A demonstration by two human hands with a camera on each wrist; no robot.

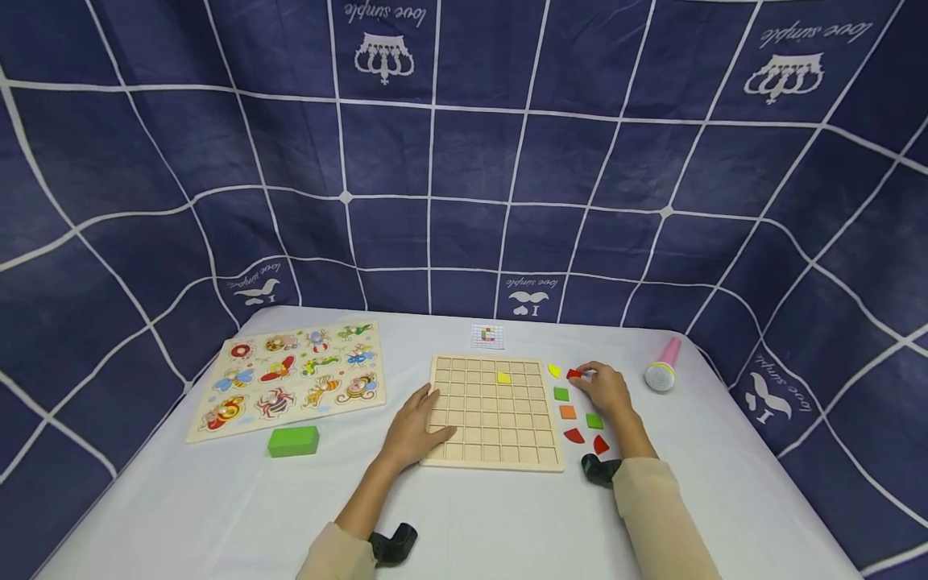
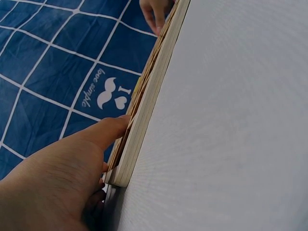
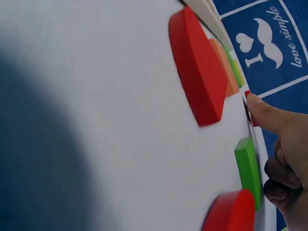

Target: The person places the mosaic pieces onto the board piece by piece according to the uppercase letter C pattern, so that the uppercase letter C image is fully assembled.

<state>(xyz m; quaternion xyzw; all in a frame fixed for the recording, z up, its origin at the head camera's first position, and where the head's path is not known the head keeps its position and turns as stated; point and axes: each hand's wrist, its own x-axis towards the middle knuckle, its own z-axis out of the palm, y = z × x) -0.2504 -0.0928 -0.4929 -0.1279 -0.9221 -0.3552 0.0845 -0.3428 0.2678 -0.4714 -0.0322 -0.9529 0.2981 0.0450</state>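
My left hand [image 1: 409,435] rests on the left edge of a wooden grid board [image 1: 500,435], its thumb and fingers spread. In the left wrist view the thumb touches the board's rim [image 2: 139,130], while the other fingers are mostly hidden. One yellow square tile [image 1: 503,378] sits in an upper cell. Right of the board, my right hand [image 1: 609,389] pinches a red tile [image 1: 574,374], partly covered by the fingertips. Near it lie a yellow leaf-shaped tile [image 1: 554,370], green squares [image 1: 561,394], an orange square [image 1: 568,412] and red quarter-round tiles [image 1: 573,436].
A small pattern card [image 1: 487,336] lies behind the grid board. At the left are an insect puzzle board [image 1: 250,366] and a green block [image 1: 293,441]. A pink toy microphone [image 1: 661,374] lies at the far right. Blue checked cloth [image 1: 464,234] hangs behind the white table.
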